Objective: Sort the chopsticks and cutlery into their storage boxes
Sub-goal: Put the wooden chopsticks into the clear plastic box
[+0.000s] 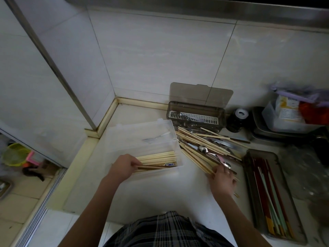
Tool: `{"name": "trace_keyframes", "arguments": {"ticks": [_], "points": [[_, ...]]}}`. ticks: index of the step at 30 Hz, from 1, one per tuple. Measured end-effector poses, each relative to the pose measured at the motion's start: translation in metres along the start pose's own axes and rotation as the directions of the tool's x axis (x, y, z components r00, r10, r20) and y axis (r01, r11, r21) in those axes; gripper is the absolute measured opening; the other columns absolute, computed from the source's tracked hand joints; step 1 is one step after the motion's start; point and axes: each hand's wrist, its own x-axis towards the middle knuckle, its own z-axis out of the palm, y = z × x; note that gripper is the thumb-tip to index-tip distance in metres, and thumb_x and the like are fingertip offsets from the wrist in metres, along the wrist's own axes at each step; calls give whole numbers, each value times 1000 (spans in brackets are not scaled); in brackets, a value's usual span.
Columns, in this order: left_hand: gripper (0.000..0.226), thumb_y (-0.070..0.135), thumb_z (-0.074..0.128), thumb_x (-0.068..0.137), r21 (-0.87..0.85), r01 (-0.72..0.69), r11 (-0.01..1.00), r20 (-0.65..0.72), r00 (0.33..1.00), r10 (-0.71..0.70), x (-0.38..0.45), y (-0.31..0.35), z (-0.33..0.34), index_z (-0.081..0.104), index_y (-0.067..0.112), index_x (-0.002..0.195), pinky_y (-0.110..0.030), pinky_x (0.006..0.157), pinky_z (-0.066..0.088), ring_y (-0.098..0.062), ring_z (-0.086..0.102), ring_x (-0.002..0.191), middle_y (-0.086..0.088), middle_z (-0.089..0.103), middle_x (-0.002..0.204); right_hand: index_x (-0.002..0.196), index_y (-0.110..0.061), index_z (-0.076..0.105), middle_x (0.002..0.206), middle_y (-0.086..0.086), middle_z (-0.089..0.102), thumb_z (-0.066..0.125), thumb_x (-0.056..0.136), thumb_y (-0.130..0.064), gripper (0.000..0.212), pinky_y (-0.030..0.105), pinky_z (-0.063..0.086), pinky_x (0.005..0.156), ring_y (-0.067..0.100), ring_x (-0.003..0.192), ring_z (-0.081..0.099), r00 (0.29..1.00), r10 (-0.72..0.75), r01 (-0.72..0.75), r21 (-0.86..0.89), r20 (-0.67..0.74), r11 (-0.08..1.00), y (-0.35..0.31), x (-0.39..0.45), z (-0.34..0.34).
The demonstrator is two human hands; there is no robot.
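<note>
Loads of chopsticks [199, 148] still sit mixed with spoons on the desk [160, 193], between the clear box [142, 139] and grey tray [272, 193]. Left hand [122, 166] pinches a dark pair at the clear box's near edge; right hand [222, 179] curls round the pile's ends. I'd line tips up first, then lay them flat alongside the rest.

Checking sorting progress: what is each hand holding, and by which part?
Left hand pinches a dark chopstick by its end; right hand grips pale chopsticks' near ends.
</note>
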Motion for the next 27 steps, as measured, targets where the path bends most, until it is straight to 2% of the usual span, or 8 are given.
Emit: {"name": "trace_keyframes", "arguments": {"ticks": [4,11,14,17,20,22,24,27], "points": [[27,3,66,81,-47,23,999,-28,999,-24,-1,-3,1,71,17,104,-25,97,37,-21,54,108,-6,61,116,109,-19,55,120,5,58,55,92,-32,22,44,39,96,26,119,46,999,-25,27,68,-31,997,2,2,-4],[23,2,57,86,-62,-88,994,-240,968,71,-11,14,2,74,14,96,-28,91,44,-19,63,94,-5,71,101,99,-9,58,89,10,66,46,97,-15,14,33,46,58,31,84,59,876,-157,245,142,-457,959,-14,-10,-16],[27,3,58,87,-15,-175,984,-414,897,154,-16,29,2,69,13,109,-28,91,44,-23,63,99,-6,69,108,104,-12,63,90,9,67,46,92,-11,21,39,49,68,32,84,60,795,-288,423,149,-533,894,-26,-10,-21],[44,5,61,84,223,-270,937,-522,778,349,-21,53,1,56,13,127,-36,97,41,-26,55,116,-9,60,125,105,-20,64,90,4,66,47,85,-11,27,36,40,76,29,82,58,716,-487,595,73,-500,800,-43,-16,-24],[45,9,63,83,409,-372,833,-418,736,533,-14,68,5,57,18,127,-45,101,36,-27,51,122,-7,57,130,105,-26,61,91,-2,65,48,88,-19,22,32,35,76,23,84,57,673,-613,693,65,-414,718,-63,-28,-22],[40,8,66,77,423,-437,794,-332,741,584,-11,65,12,65,20,115,-41,90,47,-27,63,99,-5,69,107,106,-26,59,93,-2,66,43,93,-26,21,33,38,77,21,86,58,667,-648,727,128,-367,675,-74,-34,-21],[40,1,73,69,366,-465,806,-269,777,570,-12,57,16,70,20,104,-31,68,51,-25,63,73,-4,68,82,107,-21,59,95,0,67,43,93,-26,21,33,40,80,18,91,58,658,-646,736,146,-387,661,-75,-35,-21],[37,-5,73,69,262,-430,864,-229,842,489,-16,44,15,72,16,99,-28,60,48,-25,60,68,-6,65,76,110,-16,59,101,2,66,53,93,-16,18,36,38,86,23,98,58,750,-492,614,189,-442,766,-63,-26,-20]]}}
